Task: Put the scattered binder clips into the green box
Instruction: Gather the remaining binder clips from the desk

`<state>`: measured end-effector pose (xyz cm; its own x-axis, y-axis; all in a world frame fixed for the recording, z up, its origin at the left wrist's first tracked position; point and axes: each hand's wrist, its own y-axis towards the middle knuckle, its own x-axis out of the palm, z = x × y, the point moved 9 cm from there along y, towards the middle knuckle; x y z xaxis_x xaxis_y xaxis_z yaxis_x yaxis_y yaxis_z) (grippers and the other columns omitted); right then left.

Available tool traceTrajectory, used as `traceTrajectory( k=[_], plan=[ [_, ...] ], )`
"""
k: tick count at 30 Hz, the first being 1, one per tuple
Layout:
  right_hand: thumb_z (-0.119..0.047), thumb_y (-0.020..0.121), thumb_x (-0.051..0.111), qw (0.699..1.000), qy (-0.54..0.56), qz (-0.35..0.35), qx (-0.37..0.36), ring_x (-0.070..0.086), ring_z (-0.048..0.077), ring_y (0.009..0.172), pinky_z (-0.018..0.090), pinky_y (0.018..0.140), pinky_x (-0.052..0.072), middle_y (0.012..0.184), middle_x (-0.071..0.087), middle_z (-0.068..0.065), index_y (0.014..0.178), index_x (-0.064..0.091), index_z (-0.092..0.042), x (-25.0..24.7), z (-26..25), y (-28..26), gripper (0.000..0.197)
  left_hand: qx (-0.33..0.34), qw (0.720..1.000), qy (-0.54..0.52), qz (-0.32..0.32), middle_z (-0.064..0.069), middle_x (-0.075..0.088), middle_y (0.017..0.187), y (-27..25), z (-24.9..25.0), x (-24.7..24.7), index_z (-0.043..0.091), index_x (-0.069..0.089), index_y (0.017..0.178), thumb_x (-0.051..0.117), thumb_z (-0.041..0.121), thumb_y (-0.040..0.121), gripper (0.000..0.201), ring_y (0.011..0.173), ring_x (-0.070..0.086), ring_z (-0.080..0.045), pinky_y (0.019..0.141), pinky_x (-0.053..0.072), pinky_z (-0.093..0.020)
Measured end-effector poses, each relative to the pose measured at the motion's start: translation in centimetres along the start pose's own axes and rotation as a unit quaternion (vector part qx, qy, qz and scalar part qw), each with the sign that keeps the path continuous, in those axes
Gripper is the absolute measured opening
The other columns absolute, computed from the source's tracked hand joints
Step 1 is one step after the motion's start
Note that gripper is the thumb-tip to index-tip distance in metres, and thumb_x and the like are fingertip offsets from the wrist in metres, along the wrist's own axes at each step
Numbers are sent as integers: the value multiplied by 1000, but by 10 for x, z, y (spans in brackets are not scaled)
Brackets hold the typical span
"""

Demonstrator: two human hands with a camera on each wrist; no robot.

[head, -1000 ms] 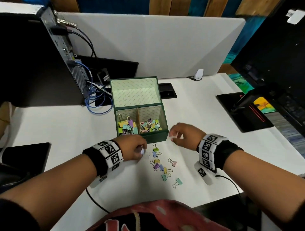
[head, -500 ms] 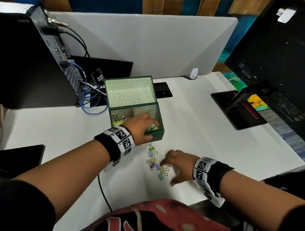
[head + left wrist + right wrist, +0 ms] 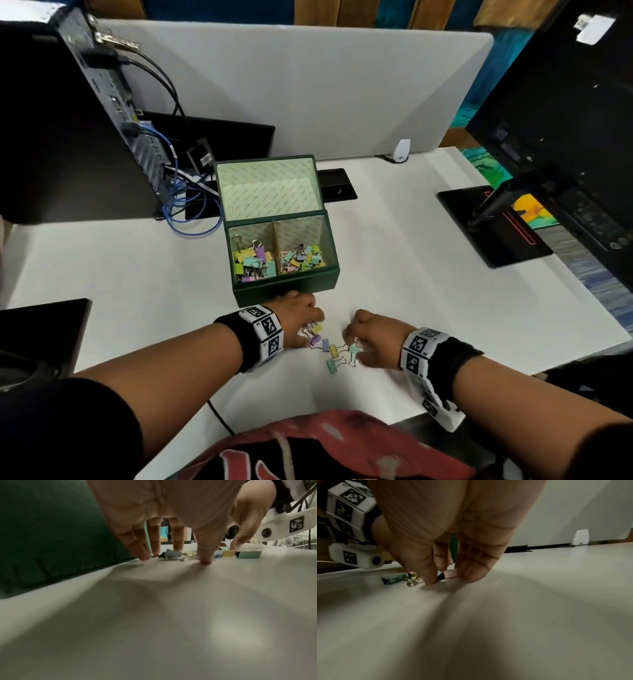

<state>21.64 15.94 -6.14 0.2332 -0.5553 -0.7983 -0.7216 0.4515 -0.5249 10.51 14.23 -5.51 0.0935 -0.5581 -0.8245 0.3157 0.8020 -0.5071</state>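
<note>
The green box [image 3: 286, 286] stands open on the white desk, both compartments holding coloured binder clips. Several scattered clips [image 3: 330, 351] lie just in front of it, between my hands. My left hand [image 3: 310, 329] is at their left end beside the box front; in the left wrist view its straight fingers [image 3: 144, 555] and thumb touch the desk on either side of a pale blue clip [image 3: 172, 553], holding nothing. My right hand [image 3: 352, 339] is at the right end. In the right wrist view the right hand [image 3: 448, 580] pinches a pink clip [image 3: 450, 574] that rests on the desk.
A computer tower [image 3: 78, 113] with blue cables [image 3: 191, 219] stands at the back left. A grey divider panel [image 3: 308, 85] runs behind the box. A monitor base [image 3: 493, 226] sits at the right, and a dark pad [image 3: 41, 329] lies at the left edge.
My left hand has come out of the box's right compartment and dropped to the clips on the desk. My right hand stays down at the clips, fingers now closed on a pink one.
</note>
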Motion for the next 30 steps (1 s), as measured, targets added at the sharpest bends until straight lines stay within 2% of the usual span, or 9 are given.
traceTrajectory(
  k=[3, 6, 9, 12, 17, 23, 26, 28, 30],
  plan=[
    [-16, 78, 63, 1000, 24, -1, 16, 49, 21, 81, 30, 77, 45, 101, 41, 4, 112, 55, -13, -1, 2, 3, 34, -2, 1000, -15, 13, -4, 42, 133, 0, -2, -1, 22, 48, 124, 57, 30, 87, 39, 120, 41, -25, 97, 41, -36],
    [-16, 75, 66, 998, 53, 5, 36, 48, 19, 77, 30, 76, 46, 98, 40, 2, 108, 55, -13, -3, 9, 5, 35, -4, 999, -25, 20, -6, 47, 127, 1, -2, -1, 19, 52, 117, 56, 24, 87, 30, 112, 48, -25, 90, 44, -33],
    [-17, 75, 64, 998, 57, 9, 41, 48, 20, 79, 26, 74, 41, 95, 40, 0, 111, 54, -17, -4, 13, 7, 37, -10, 999, -39, 23, -6, 49, 122, 1, -4, 0, 17, 54, 112, 57, 19, 87, 25, 106, 52, -25, 84, 44, -31],
    [-14, 78, 61, 998, 51, 8, 35, 48, 20, 78, 23, 70, 37, 94, 42, 1, 106, 57, -15, -5, 12, 11, 28, -30, 998, -48, 16, -6, 51, 116, 0, -10, 0, 18, 54, 107, 62, 21, 84, 24, 98, 55, -24, 77, 46, -30],
    [-13, 78, 61, 998, 37, 22, 39, 47, 20, 77, 25, 68, 38, 100, 52, 11, 100, 58, -7, -10, 10, 16, 23, -50, 996, -69, 17, -6, 55, 109, -2, -18, -4, 14, 55, 97, 65, 18, 80, 21, 89, 55, -23, 74, 46, -30],
    [-14, 75, 65, 997, 57, 34, 42, 49, 20, 78, 23, 70, 38, 91, 46, 2, 92, 61, -11, -15, 14, 14, 17, -52, 996, -70, 13, -5, 56, 107, -7, -21, -2, 18, 50, 86, 68, 25, 78, 21, 85, 49, -18, 77, 47, -30],
    [-12, 74, 65, 990, 105, 92, 29, 50, 19, 77, 21, 71, 36, 88, 47, 1, 84, 62, -16, -47, 7, 11, 12, -52, 993, -100, 32, -1, 55, 101, -10, -24, -3, 18, 53, 84, 70, 27, 75, 22, 83, 50, -17, 74, 47, -30],
    [-11, 73, 66, 977, 140, 161, 15, 50, 18, 75, 22, 72, 37, 85, 47, -1, 81, 60, -20, -83, -2, 9, 13, -56, 986, -136, 78, 6, 51, 93, -15, -26, -12, 18, 58, 85, 69, 24, 73, 18, 83, 52, -16, 70, 45, -26],
    [-9, 73, 66, 956, 179, 233, -1, 51, 17, 72, 23, 70, 41, 84, 46, -1, 83, 61, -19, -120, -12, 7, 15, -53, 978, -161, 123, 7, 49, 89, -22, -26, -28, 19, 59, 83, 65, 23, 74, 12, 83, 52, -15, 70, 42, -24]
  ],
)
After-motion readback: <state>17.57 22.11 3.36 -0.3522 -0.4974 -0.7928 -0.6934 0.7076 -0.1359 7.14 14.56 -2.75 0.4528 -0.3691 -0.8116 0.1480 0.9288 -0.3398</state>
